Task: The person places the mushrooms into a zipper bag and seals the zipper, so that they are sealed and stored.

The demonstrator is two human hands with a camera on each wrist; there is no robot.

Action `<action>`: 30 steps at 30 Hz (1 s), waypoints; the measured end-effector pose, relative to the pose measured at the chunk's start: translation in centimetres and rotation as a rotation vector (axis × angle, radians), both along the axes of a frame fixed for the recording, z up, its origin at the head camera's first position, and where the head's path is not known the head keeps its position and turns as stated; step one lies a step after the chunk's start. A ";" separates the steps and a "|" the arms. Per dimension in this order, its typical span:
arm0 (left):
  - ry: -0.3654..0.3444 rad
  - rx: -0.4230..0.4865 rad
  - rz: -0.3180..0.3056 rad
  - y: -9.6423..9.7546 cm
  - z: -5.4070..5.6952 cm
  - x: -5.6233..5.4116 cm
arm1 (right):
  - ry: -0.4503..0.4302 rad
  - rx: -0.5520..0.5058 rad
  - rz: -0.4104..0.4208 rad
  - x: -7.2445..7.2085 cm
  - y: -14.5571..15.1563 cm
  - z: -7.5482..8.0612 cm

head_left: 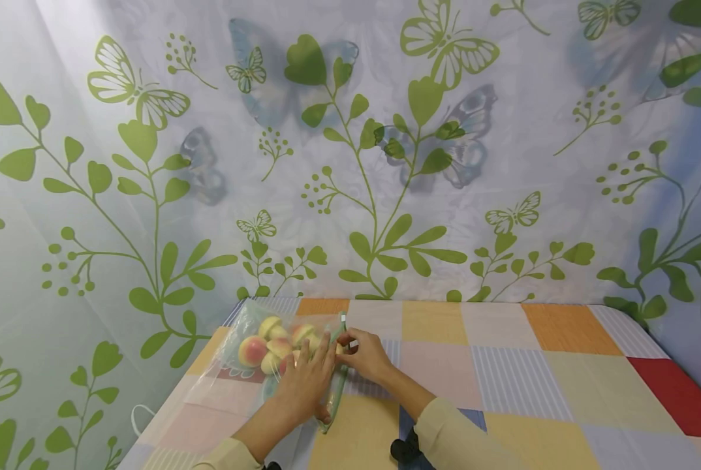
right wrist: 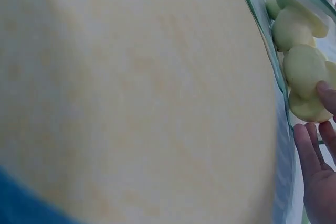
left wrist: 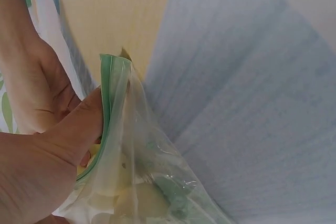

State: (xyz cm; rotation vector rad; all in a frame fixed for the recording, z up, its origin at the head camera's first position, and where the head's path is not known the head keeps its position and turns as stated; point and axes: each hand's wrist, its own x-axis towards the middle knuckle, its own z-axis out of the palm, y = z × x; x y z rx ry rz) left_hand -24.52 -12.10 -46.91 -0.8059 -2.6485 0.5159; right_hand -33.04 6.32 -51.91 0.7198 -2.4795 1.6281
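Note:
A clear zip bag [head_left: 245, 333] with a green closure strip along its mouth lies on the patchwork cloth, holding several yellow-and-red, peach-like fruits [head_left: 252, 351]. My left hand [head_left: 306, 385] rests on the bag with its fingers spread over the upper film. Its thumb [left wrist: 79, 124] hooks over the green strip in the left wrist view. At the far part of the mouth, my right hand [head_left: 368, 354] has its thumb against a pale yellow fruit [right wrist: 304, 69] and its fingers beside the strip. Plastic and fingers partly hide that fruit.
The patchwork cloth [head_left: 527, 391] covers the table and runs on to the right. A curtain [head_left: 350, 196] printed with green leaves and butterflies hangs behind. A white loop [head_left: 136, 418] shows at the left edge, and a black wrist device [head_left: 406, 449] sits by the right sleeve.

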 end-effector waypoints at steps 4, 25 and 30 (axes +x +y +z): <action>-0.016 0.022 0.010 0.1 0.2 0.1 | -0.027 -0.010 -0.014 0.0 -0.6 0.2; -0.099 0.132 -0.033 -0.2 -0.2 0.0 | -0.163 -0.002 0.166 -0.1 -0.4 0.8; -0.106 0.126 -0.018 -0.2 -0.1 0.0 | -0.192 -0.052 0.167 -0.5 1.0 1.3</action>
